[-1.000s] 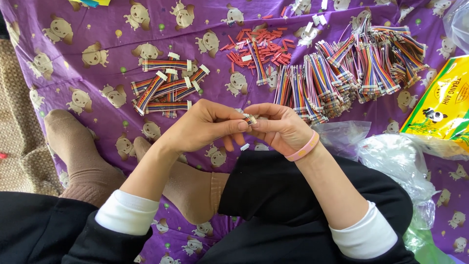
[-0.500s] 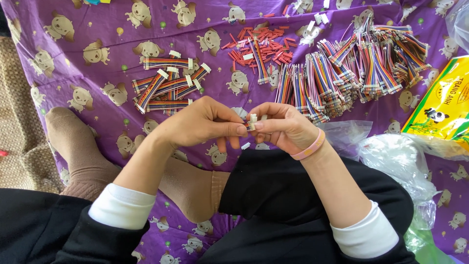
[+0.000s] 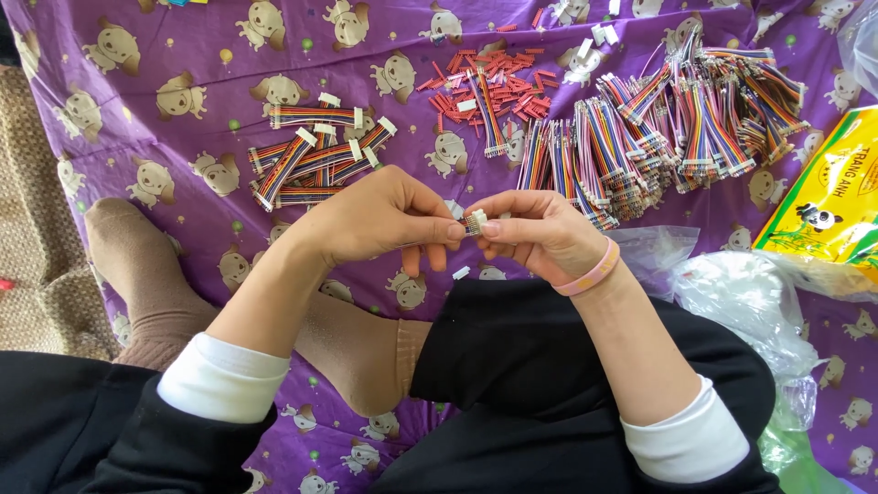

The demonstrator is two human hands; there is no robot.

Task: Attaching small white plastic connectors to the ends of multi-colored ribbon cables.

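1. Left hand (image 3: 380, 220) is curled, fingers together, thumb and forefinger pinched on a small white connector (image 3: 475, 221) and the short cable end behind it.
2. Right hand (image 3: 540, 233) meets it from the other side; its thumb and fingers are closed on the same connector, so both hands clamp one small part between them, fingertips touching.
3. Connector sits just above the person's lap, over the purple cloth (image 3: 183, 55) that covers the floor.
4. Judging by the grip, the step in hand looks like seating the connector on a wire end. It cannot be told whether it is fully seated; the fingers hide the joint.
5. Any further move would call for a firm, straight squeeze along the wires, with both hands steady so the tiny part does not twist or slip out.
6. A small stack of ribbon cables (image 3: 315, 155) with white ends lies on the cloth beyond the left hand, well apart from it.
7. Loose red pins (image 3: 485, 87) are scattered farther out, and a big heap of rainbow cables (image 3: 658, 137) lies beyond the right hand.
8. Clear plastic bags (image 3: 750, 302) and a yellow packet (image 3: 828, 206) lie at the right side.
9. A pink band (image 3: 590, 272) circles the right wrist.
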